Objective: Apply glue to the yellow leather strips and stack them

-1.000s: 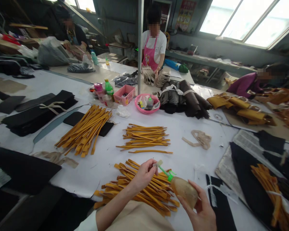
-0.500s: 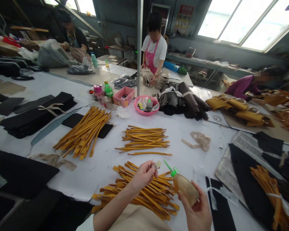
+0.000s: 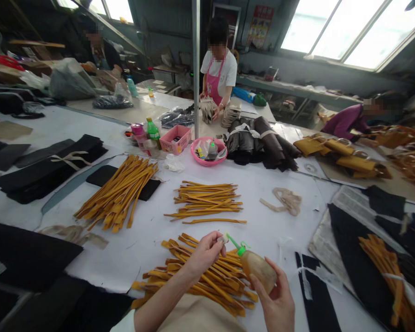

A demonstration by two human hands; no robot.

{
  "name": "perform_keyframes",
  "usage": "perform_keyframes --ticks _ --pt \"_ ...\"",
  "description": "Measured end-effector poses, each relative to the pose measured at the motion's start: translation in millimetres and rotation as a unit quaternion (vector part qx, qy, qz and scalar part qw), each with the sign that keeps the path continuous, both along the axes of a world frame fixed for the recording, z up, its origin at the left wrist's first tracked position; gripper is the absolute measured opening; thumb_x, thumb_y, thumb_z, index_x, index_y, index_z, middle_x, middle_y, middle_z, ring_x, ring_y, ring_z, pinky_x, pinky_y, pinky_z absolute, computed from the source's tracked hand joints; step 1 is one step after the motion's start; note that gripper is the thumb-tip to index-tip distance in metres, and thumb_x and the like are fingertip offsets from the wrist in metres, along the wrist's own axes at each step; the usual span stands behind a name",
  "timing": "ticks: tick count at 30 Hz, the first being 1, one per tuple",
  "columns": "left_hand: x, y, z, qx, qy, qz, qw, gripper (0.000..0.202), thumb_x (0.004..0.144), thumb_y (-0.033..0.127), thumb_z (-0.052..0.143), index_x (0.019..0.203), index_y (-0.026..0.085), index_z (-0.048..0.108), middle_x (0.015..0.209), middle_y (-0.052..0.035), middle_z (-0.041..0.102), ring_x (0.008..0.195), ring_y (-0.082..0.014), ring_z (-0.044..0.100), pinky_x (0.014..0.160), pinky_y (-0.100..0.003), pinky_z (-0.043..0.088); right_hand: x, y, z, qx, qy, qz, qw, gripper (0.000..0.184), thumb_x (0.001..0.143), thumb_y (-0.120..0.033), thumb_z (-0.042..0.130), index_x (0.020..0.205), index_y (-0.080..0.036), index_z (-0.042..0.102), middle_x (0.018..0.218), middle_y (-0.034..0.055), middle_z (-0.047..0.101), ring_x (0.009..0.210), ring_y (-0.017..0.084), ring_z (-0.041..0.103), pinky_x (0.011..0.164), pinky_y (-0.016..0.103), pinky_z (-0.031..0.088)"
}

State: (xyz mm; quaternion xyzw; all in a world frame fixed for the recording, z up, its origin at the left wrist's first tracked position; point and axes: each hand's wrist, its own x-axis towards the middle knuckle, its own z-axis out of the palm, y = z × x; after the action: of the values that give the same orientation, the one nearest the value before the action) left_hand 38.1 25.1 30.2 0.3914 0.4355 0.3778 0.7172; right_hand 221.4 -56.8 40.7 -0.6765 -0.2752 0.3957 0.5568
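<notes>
My left hand [image 3: 207, 251] pinches a small pale piece [image 3: 224, 238], too small to tell its kind. In my right hand [image 3: 275, 295] is a squeeze bottle [image 3: 259, 269] of amber liquid, tilted so its green nozzle [image 3: 233, 240] meets the pale piece or lies just over it. Beneath both hands a loose pile of mustard-yellow straps [image 3: 180, 267] covers the near table. Beyond it lies a flatter row of similar straps [image 3: 207, 198], with a single strap [image 3: 214, 222] apart in front.
More yellow straps [image 3: 119, 191] lie at left, beside tied black pieces [image 3: 55, 163]. A pink basket [image 3: 207, 161] and pink box [image 3: 175, 140] stand near a metal post [image 3: 196, 69]. A cloth strip [image 3: 285, 201] and dark sheets [image 3: 359, 258] are at right. A co-worker [image 3: 217, 74] stands across the table.
My right hand has moved the bottle left, bringing the nozzle tip from a gap away up to the pale piece. My left hand has stayed nearly still. The view has shifted slightly.
</notes>
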Motion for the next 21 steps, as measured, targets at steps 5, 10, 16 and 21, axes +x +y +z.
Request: perform_keyframes --ticks 5,10,16,21 --pt "-9 1 6.7 0.138 0.222 -0.024 0.965 0.031 0.098 0.045 0.042 0.086 0.020 0.055 0.070 0.0022 0.060 0.063 -0.0127 0.051 0.063 -0.024 0.038 13 8 -6.9 0.002 0.083 -0.068 0.994 0.069 0.063 -0.044 0.088 0.120 -0.021 0.058 0.104 0.0051 0.071 0.073 0.022 0.071 0.059 0.030 0.058" --pt "-22 8 24.1 0.232 0.386 -0.028 0.892 0.036 0.100 0.047 0.038 0.122 0.030 0.060 0.110 0.0000 0.071 0.092 -0.0180 0.065 0.081 -0.027 0.045 39 4 -17.1 -0.025 0.139 -0.083 0.986 0.068 0.062 -0.039 0.090 0.120 -0.021 0.059 0.106 0.0051 0.072 0.075 0.023 0.073 0.063 0.028 0.059" --pt "-5 37 20.7 0.300 0.420 -0.020 0.856 0.033 0.100 0.038 0.041 0.105 0.027 0.072 0.087 0.0001 0.073 0.078 -0.0150 0.065 0.075 -0.022 0.044 51 -3 -37.4 -0.048 0.183 -0.112 0.976 0.070 0.059 -0.039 0.092 0.117 -0.020 0.059 0.099 0.0037 0.074 0.073 0.023 0.074 0.064 0.027 0.060" --pt "44 77 -22.3 0.347 0.465 -0.085 0.810 0.029 0.099 0.032 0.043 0.098 0.026 0.071 0.080 0.0011 0.070 0.073 -0.0145 0.063 0.071 -0.023 0.044 63 0 -45.2 -0.053 0.198 -0.155 0.966 0.074 0.051 -0.041 0.095 0.112 -0.020 0.059 0.092 0.0034 0.075 0.068 0.026 0.074 0.057 0.027 0.060"
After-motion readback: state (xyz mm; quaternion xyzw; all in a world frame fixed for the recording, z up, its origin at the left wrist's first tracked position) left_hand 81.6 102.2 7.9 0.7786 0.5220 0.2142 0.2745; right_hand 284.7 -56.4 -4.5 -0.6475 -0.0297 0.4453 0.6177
